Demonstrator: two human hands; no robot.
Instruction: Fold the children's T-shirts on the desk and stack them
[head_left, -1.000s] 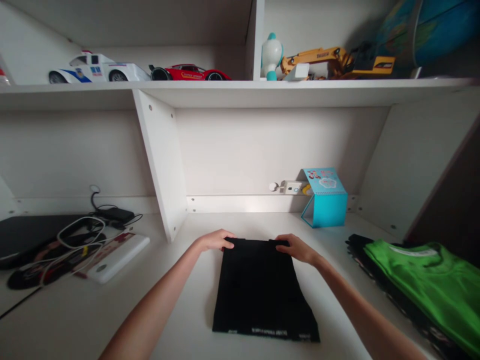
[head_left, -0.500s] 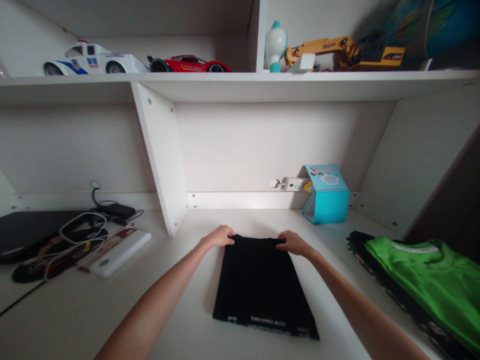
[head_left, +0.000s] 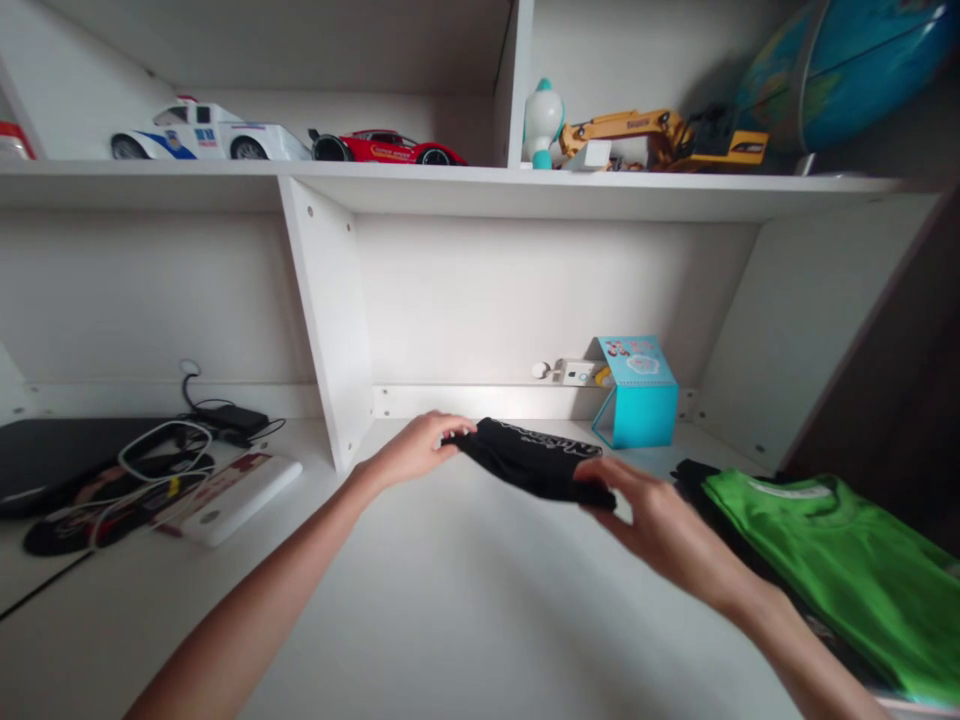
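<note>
A folded black garment [head_left: 525, 460] with white lettering is held up off the white desktop [head_left: 420, 590]. My left hand [head_left: 424, 440] pinches its left end between thumb and fingers. Around its right end, my right hand [head_left: 637, 500] is closed, with the thumb below and the fingers on top. The cloth tilts down toward the right. To the right lies a green T-shirt [head_left: 832, 560] on top of dark folded clothing [head_left: 694, 475].
A blue desk calendar [head_left: 641, 405] stands by a power strip [head_left: 577, 372] at the back. At left lie a black laptop [head_left: 67, 460], tangled cables [head_left: 161, 455] and a white box-like item [head_left: 240, 495]. Toy cars [head_left: 390, 148], a toy excavator [head_left: 660, 140] and a globe [head_left: 847, 75] occupy the shelf above.
The black garment lay flat on the desk; now both hands have lifted it and its printed part shows at the back. My right hand has come nearer and rightward. The view has shifted slightly.
</note>
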